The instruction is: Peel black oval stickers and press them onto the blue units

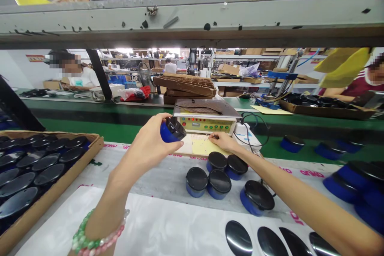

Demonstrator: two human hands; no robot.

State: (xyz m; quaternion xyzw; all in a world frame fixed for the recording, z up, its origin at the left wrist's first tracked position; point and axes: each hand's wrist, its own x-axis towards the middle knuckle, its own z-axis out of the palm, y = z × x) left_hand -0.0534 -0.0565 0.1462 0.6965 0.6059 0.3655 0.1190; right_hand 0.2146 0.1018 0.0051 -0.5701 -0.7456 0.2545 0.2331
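My left hand (147,140) is wrapped round a blue and black round device (172,131), lifted above the bench and tilted so that its black face with small white lettering shows. The fingers of my right hand (223,141) are pinched together over a yellow sticker sheet (199,147) with rows of small dots. A small dark spot shows at those fingertips, too small to name. Just below the sheet stand several more blue devices with glossy black tops (220,181). Another such device (257,197) sits apart, under my right forearm.
A cardboard tray (90,150) full of black-topped devices lies at left. Behind the sheet stands a test box (207,125) with lit buttons and cables. Black oval discs (239,238) lie in front at right; more devices (292,143) rest on the green belt. An overhead shelf (192,18) crosses above.
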